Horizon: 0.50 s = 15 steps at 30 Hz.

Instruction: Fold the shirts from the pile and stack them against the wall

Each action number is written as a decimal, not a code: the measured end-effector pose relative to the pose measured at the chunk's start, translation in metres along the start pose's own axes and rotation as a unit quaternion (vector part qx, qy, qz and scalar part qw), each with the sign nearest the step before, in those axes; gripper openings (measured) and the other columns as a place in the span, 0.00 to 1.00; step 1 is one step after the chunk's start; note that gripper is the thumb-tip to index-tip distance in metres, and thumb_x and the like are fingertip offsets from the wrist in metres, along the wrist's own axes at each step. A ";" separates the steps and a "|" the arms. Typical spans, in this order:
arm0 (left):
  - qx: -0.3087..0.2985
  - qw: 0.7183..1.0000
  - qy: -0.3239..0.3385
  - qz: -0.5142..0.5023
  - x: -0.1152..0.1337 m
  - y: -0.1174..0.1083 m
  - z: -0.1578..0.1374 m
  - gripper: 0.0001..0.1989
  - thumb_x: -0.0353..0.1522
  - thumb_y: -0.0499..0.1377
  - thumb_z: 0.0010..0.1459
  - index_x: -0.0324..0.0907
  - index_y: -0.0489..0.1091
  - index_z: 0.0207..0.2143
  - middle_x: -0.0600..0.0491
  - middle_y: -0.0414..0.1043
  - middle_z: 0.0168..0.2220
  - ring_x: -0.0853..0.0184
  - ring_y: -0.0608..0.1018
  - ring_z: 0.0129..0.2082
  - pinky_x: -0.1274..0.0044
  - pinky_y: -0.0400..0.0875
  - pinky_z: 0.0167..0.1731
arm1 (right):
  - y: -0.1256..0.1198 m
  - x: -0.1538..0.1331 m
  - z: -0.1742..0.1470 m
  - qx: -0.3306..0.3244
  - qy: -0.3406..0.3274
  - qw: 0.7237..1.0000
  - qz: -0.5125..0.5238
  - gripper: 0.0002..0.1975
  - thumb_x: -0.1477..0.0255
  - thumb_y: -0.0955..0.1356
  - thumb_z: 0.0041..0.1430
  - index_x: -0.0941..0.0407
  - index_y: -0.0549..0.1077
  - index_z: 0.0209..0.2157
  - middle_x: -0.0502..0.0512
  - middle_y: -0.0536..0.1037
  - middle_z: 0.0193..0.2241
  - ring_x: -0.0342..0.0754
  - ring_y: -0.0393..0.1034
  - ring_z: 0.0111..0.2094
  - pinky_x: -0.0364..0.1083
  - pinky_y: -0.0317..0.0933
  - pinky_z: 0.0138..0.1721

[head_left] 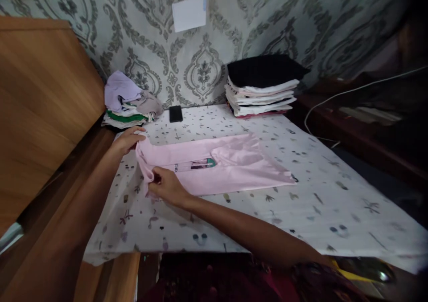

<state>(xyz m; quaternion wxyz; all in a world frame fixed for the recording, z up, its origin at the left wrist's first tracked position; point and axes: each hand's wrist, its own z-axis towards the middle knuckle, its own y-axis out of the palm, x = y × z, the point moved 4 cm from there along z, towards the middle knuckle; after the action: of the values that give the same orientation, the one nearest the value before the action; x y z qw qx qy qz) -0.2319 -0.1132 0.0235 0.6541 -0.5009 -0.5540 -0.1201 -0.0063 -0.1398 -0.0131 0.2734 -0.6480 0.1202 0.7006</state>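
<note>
A pink T-shirt (230, 179) lies lengthwise across the patterned white cloth, its sides folded inward so that part of a printed design shows along the middle. At its left end the edge is lifted and curled. My left hand (129, 140) grips the far corner of that end, fingers closed on the fabric. The near corner is pinched by my right hand (169, 187), thumb and fingers pressed together on the raised edge. Towards the right, the shirt's narrowing end is wrinkled and rests flat on the cloth.
Behind, a neat stack of folded clothes (264, 92) stands at the right, and a looser clothes pile (125, 101) at the left. A black phone-like object (175, 114) lies near the wall. Wooden furniture (47, 97) borders the left side; a white cable (321, 104) hangs at the right.
</note>
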 end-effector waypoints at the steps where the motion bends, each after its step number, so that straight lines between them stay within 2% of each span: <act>1: -0.020 0.999 0.005 -0.029 0.011 0.010 0.000 0.22 0.34 0.64 0.39 0.43 0.70 0.41 0.61 0.63 0.21 0.72 0.67 0.19 0.81 0.60 0.19 | -0.009 0.003 -0.007 0.010 0.003 0.999 0.050 0.06 0.75 0.67 0.48 0.54 0.63 0.25 0.44 0.65 0.23 0.43 0.63 0.28 0.41 0.57 0.30; 5: -0.095 0.993 0.012 -0.071 0.050 0.061 0.001 0.18 0.31 0.65 0.39 0.41 0.72 0.37 0.61 0.62 0.19 0.74 0.66 0.18 0.82 0.61 0.18 | -0.044 0.017 -0.039 0.041 0.053 0.978 0.198 0.07 0.72 0.68 0.47 0.54 0.64 0.27 0.44 0.66 0.24 0.43 0.65 0.28 0.42 0.63 0.31; 8: -0.138 0.989 0.003 -0.058 0.066 0.108 0.007 0.14 0.31 0.66 0.42 0.40 0.72 0.34 0.61 0.62 0.18 0.74 0.66 0.18 0.81 0.63 0.19 | -0.072 0.028 -0.067 0.077 0.091 0.960 0.252 0.07 0.71 0.70 0.48 0.54 0.68 0.30 0.45 0.70 0.27 0.43 0.68 0.28 0.45 0.67 0.35; 12: -0.180 0.983 -0.018 -0.030 0.066 0.167 0.013 0.11 0.32 0.69 0.44 0.39 0.70 0.28 0.60 0.63 0.18 0.73 0.69 0.18 0.78 0.69 0.22 | -0.100 0.041 -0.094 0.129 0.142 0.928 0.320 0.08 0.73 0.71 0.47 0.55 0.72 0.32 0.48 0.75 0.29 0.43 0.71 0.30 0.46 0.70 0.40; 15: -0.209 0.977 -0.038 -0.004 0.061 0.189 0.014 0.13 0.34 0.70 0.45 0.38 0.69 0.25 0.57 0.67 0.18 0.72 0.71 0.18 0.76 0.71 0.25 | -0.108 0.045 -0.099 0.125 0.177 0.895 0.389 0.09 0.74 0.72 0.47 0.57 0.74 0.34 0.50 0.77 0.31 0.44 0.74 0.33 0.45 0.71 0.43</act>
<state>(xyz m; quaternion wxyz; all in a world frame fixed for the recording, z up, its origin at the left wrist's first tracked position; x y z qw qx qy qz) -0.0841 0.0105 -0.0253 0.5130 -0.6282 -0.5433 -0.2169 0.1349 -0.0923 -0.0494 0.0315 -0.6233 0.4956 0.6041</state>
